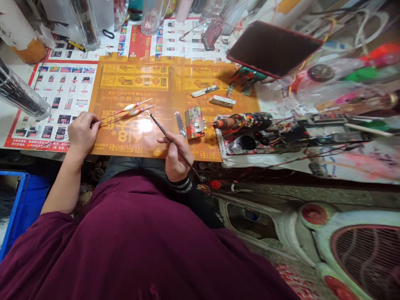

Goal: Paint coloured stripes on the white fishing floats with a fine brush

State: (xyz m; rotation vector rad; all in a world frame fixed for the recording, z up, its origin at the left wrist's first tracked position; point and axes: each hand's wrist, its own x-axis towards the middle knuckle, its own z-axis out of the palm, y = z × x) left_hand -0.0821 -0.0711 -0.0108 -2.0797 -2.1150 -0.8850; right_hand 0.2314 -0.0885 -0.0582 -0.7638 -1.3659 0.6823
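Observation:
My left hand [83, 131] is closed, its fingertips pinching the thin dark stems of two fishing floats [133, 111]. Their white, red and yellow bodies and slim tips point right over the orange sheet [184, 87]. In my right hand [178, 156] is a slim dark paintbrush [160, 126], held like a pen. Its tip is close to the right ends of the floats; I cannot tell whether they touch. A paint-spattered block [195, 123] and a narrow flat strip [180, 124] lie right of the brush.
Behind the block lie two whitish pieces [222, 101]. A tilted phone-like dark screen [275, 48] stands at the back right. Paint-covered tools [243, 122] crowd the right side. Clear tubes [23, 89] stand along the left and back. A blue crate [29, 200] sits at lower left.

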